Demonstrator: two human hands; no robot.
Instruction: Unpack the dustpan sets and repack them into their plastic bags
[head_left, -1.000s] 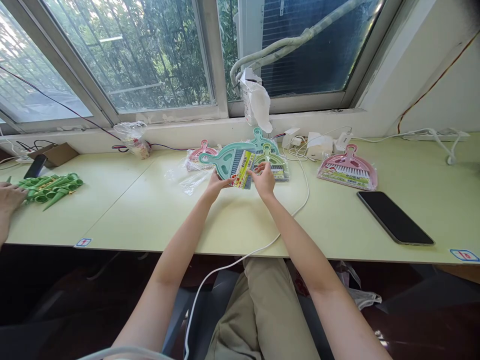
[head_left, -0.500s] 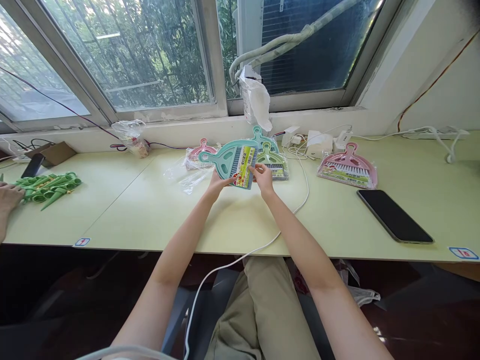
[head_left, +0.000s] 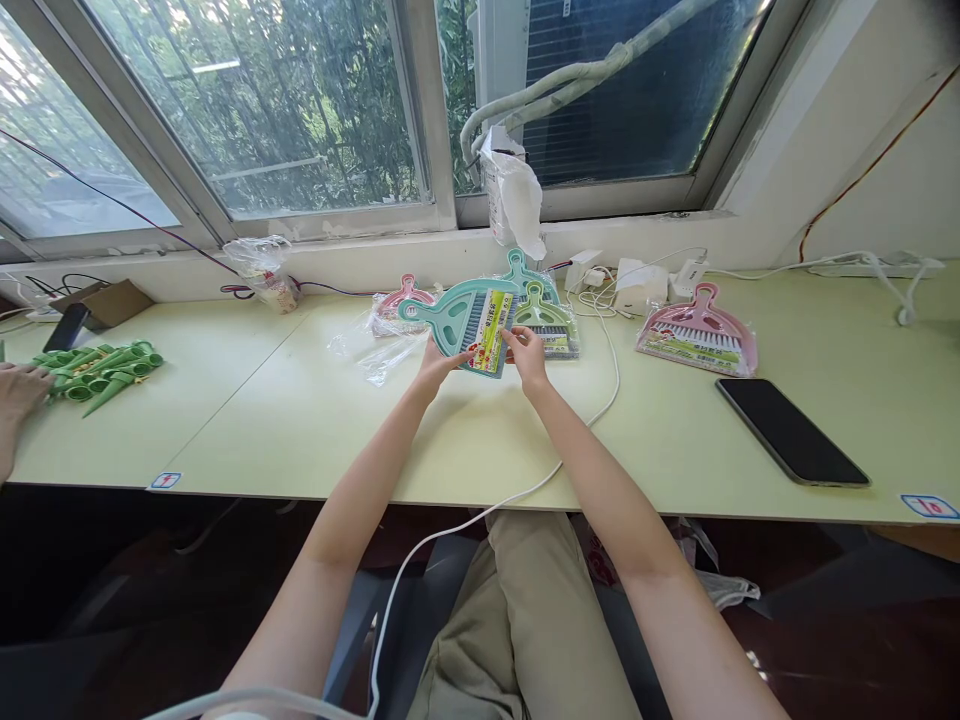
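Above the table I hold a teal dustpan-and-brush set, tilted, with its handle to the left and a yellow label across the bristles. My left hand grips its lower edge, fingers partly hidden behind it. My right hand pinches the label side at the right. Just behind lie more sets: a green one in clear wrap, a teal one and a pink one. A wrapped pink dustpan-and-brush set rests farther right.
Crumpled clear plastic lies left of my hands. A white cable crosses the table beneath my right arm. A black phone lies at right. At far left another person's hand touches green rolled pieces.
Both hands keep the teal set in almost the same place. The whole view has shifted very slightly; nothing else has visibly moved.
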